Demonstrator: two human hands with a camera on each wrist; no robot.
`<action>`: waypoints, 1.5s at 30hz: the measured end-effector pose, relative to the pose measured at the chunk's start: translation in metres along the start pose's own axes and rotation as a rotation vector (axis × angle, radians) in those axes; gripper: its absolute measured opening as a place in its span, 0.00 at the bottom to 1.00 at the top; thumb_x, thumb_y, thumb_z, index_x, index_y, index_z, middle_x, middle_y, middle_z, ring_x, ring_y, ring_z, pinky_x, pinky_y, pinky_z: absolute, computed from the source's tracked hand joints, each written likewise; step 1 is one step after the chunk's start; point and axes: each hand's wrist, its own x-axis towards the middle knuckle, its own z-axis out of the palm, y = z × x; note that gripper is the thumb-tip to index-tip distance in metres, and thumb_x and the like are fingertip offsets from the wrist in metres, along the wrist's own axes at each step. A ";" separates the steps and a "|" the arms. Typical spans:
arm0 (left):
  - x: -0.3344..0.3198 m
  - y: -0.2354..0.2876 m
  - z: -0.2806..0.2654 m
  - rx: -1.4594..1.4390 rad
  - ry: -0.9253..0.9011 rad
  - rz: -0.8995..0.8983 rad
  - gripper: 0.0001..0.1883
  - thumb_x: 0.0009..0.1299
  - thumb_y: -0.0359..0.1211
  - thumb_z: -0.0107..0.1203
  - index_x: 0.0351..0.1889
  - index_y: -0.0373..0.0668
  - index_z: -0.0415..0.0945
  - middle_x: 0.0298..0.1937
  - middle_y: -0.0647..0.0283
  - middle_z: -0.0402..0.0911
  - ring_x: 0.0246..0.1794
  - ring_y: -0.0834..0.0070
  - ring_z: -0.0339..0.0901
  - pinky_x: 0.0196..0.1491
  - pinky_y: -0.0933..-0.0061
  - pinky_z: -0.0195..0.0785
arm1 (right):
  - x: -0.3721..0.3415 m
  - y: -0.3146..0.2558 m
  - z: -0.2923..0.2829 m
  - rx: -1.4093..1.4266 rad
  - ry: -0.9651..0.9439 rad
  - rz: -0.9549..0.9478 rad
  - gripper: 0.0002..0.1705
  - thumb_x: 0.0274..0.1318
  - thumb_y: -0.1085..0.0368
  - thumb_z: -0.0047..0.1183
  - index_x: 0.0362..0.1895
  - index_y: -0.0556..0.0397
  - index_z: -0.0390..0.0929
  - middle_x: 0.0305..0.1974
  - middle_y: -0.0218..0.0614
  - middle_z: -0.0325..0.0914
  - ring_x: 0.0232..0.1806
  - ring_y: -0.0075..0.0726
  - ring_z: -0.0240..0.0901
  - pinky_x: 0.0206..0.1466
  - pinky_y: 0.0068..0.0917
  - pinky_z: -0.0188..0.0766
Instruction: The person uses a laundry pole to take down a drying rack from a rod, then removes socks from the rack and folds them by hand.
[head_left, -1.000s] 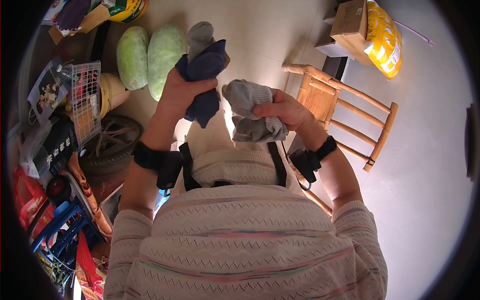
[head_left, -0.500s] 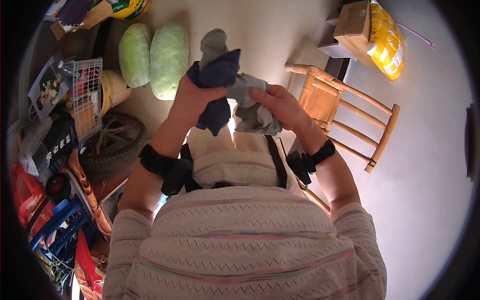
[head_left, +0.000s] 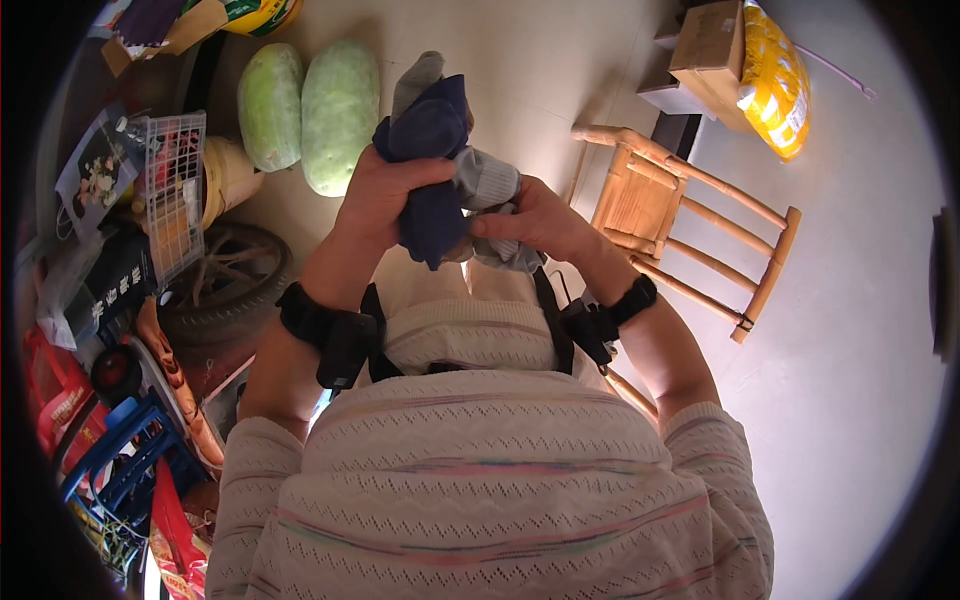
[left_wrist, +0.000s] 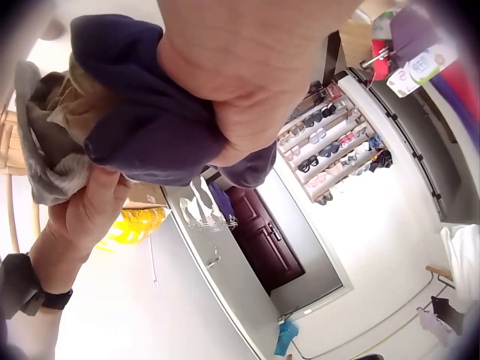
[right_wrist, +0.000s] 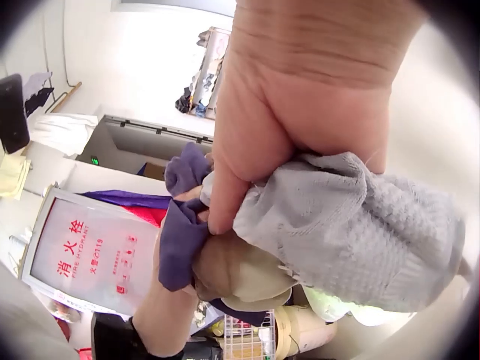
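Note:
My left hand [head_left: 372, 205] is curled round a bundle of dark blue cloth [head_left: 432, 222], its thumb lying across the front, with a grey piece [head_left: 418, 82] sticking out at the top. Against that bundle, my right hand [head_left: 545, 222] grips light grey ribbed knit pieces [head_left: 488, 182] that look like socks. In the right wrist view the grey knit [right_wrist: 352, 232] hangs from the right hand, beside a brown and beige piece [right_wrist: 240, 274] touching the dark blue cloth [right_wrist: 181, 244]. The left wrist view shows the dark blue cloth [left_wrist: 150, 105] under the left hand; its fingertips are hidden.
Two large green melons [head_left: 340, 118] lie on the floor beyond the left hand. At the right stands a bamboo chair [head_left: 640, 200], with a cardboard box [head_left: 708, 55] and a yellow package [head_left: 775, 85] behind it. A wire basket [head_left: 175, 195] and a wheel [head_left: 225, 285] are at the left.
Both hands have come together: the left moved right with the dark blue bundle, and the right moved left, bringing the grey pieces from apart to against the bundle.

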 end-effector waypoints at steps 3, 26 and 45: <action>-0.001 0.002 -0.002 -0.005 0.013 0.012 0.18 0.51 0.21 0.58 0.41 0.34 0.72 0.35 0.62 0.76 0.32 0.76 0.75 0.36 0.74 0.71 | 0.004 0.004 -0.001 -0.189 0.028 -0.032 0.13 0.52 0.65 0.52 0.41 0.57 0.75 0.31 0.26 0.76 0.33 0.17 0.69 0.39 0.18 0.68; 0.005 0.002 -0.015 0.089 -0.052 0.048 0.24 0.47 0.20 0.61 0.44 0.36 0.70 0.39 0.63 0.76 0.36 0.75 0.75 0.39 0.73 0.71 | 0.001 -0.011 -0.030 0.387 0.247 -0.070 0.17 0.60 0.58 0.41 0.42 0.60 0.71 0.38 0.36 0.75 0.35 0.26 0.74 0.39 0.22 0.73; 0.024 -0.042 -0.018 0.138 -0.106 -0.175 0.18 0.51 0.24 0.61 0.40 0.38 0.71 0.33 0.67 0.74 0.30 0.80 0.72 0.34 0.76 0.69 | -0.040 0.075 -0.130 0.240 0.773 0.045 0.18 0.53 0.56 0.51 0.38 0.60 0.74 0.27 0.31 0.75 0.25 0.24 0.70 0.28 0.22 0.68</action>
